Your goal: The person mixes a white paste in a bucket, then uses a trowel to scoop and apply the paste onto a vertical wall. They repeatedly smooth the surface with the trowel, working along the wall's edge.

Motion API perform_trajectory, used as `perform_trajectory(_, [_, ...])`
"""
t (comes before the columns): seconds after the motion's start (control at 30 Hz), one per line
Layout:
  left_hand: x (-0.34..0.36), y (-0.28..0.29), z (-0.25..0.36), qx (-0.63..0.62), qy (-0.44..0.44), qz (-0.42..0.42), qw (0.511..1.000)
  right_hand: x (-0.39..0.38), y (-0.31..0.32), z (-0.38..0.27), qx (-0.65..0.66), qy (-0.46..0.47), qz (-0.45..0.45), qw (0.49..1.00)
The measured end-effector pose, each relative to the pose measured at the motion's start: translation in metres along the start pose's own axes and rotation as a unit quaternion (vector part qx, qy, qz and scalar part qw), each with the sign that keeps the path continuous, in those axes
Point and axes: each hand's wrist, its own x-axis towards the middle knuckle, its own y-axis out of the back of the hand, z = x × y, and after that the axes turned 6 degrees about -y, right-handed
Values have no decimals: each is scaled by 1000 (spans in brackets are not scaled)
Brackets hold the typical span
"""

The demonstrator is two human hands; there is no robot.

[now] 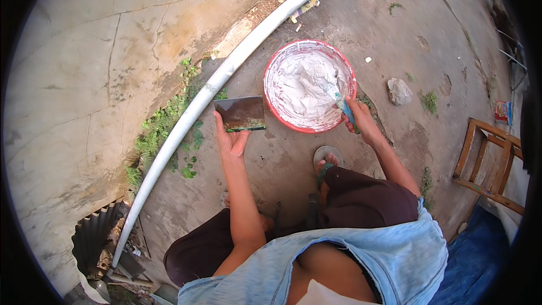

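Observation:
My left hand [230, 140] holds a wide flat putty scraper [240, 112] from below. Its dark steel blade is smeared, and a green strip runs along the edge near my fingers. In my right hand [364, 120] is a putty knife [345, 108] with a blue handle, gripped with the fingers wrapped round it. The knife's blade reaches over the right side of a round red tub [309, 131], its tip at the white putty [302, 82] inside. Putty is also smeared on the tub's inner wall. The scraper is just left of the tub, apart from it.
A long pale pipe [226, 70] slants across the ground on the left, beside green weeds [164, 116] and a cracked wall [84, 79]. A stone [400, 91] lies right of the tub. Farther right are a wooden frame [491, 164] and a blue tarp [480, 254].

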Motion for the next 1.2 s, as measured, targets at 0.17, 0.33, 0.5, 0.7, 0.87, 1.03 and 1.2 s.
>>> perform_trajectory(0.17, [13, 13, -12, 74, -21, -148, 986, 4, 1, -2, 25, 36, -11, 999])
perform_trajectory(0.33, [-6, -37, -12, 142, -84, -113, 980, 7, 1, -10, 12, 128, 11, 992])
perform_trajectory(0.5, [-15, -84, -46, 260, -109, -69, 957, -1, -14, -43, -32, 273, 38, 961])
perform_trajectory(0.7, [-25, -118, -82, 265, 61, -143, 952, 16, -24, -67, -143, 460, 120, 868])
perform_trajectory(0.87, [-49, -137, -87, 271, 82, -162, 945, 21, -29, -65, -143, 456, 104, 872])
perform_trajectory(1.03, [-52, -132, -89, 250, 68, -159, 953, 13, -34, -64, -134, 466, 76, 871])
perform_trajectory(1.2, [-53, -136, -92, 258, 45, -131, 956, 17, -27, -57, -148, 469, 72, 868])
